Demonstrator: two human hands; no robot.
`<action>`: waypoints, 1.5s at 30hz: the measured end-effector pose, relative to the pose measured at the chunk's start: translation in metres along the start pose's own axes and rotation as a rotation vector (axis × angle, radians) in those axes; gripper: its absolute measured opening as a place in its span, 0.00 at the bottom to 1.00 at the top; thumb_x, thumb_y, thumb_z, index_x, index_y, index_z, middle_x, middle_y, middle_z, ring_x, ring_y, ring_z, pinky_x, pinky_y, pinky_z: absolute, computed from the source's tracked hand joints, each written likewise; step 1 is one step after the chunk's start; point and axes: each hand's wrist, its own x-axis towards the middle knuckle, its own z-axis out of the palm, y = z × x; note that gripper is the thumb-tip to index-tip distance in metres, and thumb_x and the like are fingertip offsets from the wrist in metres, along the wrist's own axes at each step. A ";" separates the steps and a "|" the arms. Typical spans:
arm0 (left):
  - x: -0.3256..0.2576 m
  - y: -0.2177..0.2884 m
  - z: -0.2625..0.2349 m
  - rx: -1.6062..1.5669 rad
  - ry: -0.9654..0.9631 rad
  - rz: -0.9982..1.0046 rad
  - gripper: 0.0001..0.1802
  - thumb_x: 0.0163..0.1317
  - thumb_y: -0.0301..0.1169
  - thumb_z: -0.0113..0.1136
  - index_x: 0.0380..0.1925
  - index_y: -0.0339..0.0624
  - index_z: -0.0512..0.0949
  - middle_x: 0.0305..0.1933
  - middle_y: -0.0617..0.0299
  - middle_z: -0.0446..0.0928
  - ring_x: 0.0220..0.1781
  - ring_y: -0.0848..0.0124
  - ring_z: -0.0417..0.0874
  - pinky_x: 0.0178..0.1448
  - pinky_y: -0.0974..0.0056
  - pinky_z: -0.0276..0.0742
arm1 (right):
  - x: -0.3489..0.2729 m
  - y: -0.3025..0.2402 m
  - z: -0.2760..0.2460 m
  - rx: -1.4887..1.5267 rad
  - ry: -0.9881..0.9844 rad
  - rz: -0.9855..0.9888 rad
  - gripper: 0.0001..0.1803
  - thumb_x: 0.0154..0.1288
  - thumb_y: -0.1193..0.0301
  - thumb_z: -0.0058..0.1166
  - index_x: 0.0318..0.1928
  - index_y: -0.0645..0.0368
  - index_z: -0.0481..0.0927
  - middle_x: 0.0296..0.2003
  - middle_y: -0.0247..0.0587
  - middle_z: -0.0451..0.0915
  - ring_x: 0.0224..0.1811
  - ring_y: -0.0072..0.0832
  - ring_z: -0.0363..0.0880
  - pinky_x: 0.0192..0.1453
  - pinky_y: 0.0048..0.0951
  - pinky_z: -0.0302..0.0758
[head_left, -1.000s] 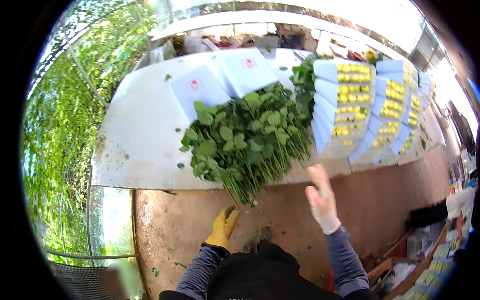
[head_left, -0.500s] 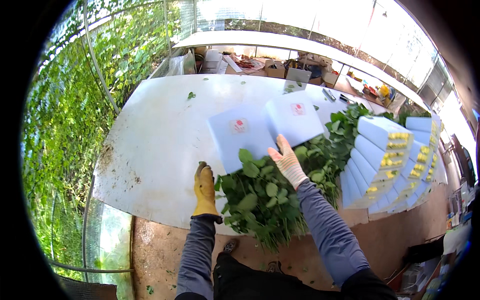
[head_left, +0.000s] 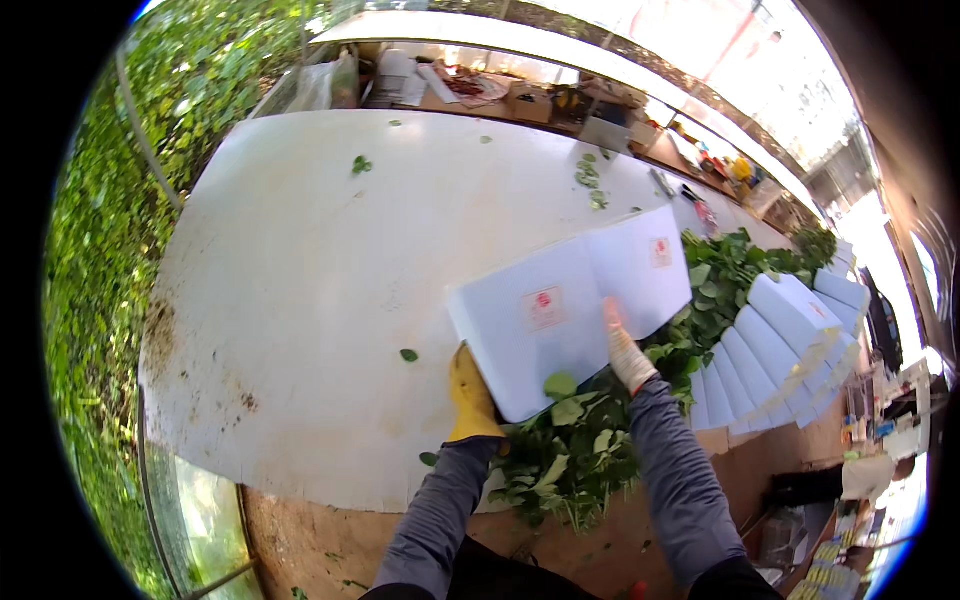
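Two pale blue wrapped bundles of leafy stems, the left bundle (head_left: 510,320) and the right bundle (head_left: 645,255), lie side by side with their edges meeting. Green leaves (head_left: 570,435) spread from their near ends over the table's front edge. My left hand (head_left: 472,398), in a yellow glove, grips the left bundle's outer side, its fingertips partly hidden. In a pale striped glove, my right hand (head_left: 627,350) lies where the two bundles meet, thumb up on the wrapper and other fingers largely hidden below.
Stacked pale blue bundles (head_left: 760,350) and more foliage (head_left: 735,265) stand to the right on the white table (head_left: 300,280). Pliers-like tools (head_left: 695,200) lie at the far right. Boxes (head_left: 530,100) fill a back shelf. Another person (head_left: 865,478) is at the lower right.
My left hand has moved from beside the leaves to the left bundle's side. The bundles have shifted and turned, their edges now together. My view has swung somewhat.
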 end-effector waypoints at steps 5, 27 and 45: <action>-0.009 -0.064 -0.062 -0.632 -0.280 -0.110 0.24 0.81 0.43 0.43 0.66 0.41 0.72 0.63 0.50 0.79 0.64 0.56 0.81 0.66 0.51 0.80 | -0.039 0.010 0.083 -0.739 0.171 -0.198 0.27 0.85 0.65 0.43 0.75 0.70 0.66 0.71 0.50 0.74 0.73 0.35 0.73 0.77 0.32 0.66; -0.357 -0.120 0.104 0.789 -1.022 -0.450 0.25 0.81 0.43 0.44 0.69 0.40 0.70 0.65 0.50 0.79 0.65 0.55 0.81 0.67 0.51 0.80 | -0.621 -0.008 0.229 -1.262 1.170 -1.361 0.63 0.60 0.22 0.48 0.71 0.72 0.66 0.69 0.69 0.68 0.69 0.61 0.70 0.72 0.55 0.69; -0.942 -0.257 0.280 0.218 -2.344 -1.798 0.29 0.79 0.47 0.47 0.71 0.40 0.70 0.66 0.52 0.79 0.66 0.56 0.80 0.69 0.51 0.79 | -1.123 0.148 0.232 -0.779 2.694 -0.289 0.37 0.80 0.44 0.42 0.64 0.69 0.75 0.43 0.65 0.86 0.41 0.57 0.86 0.46 0.44 0.82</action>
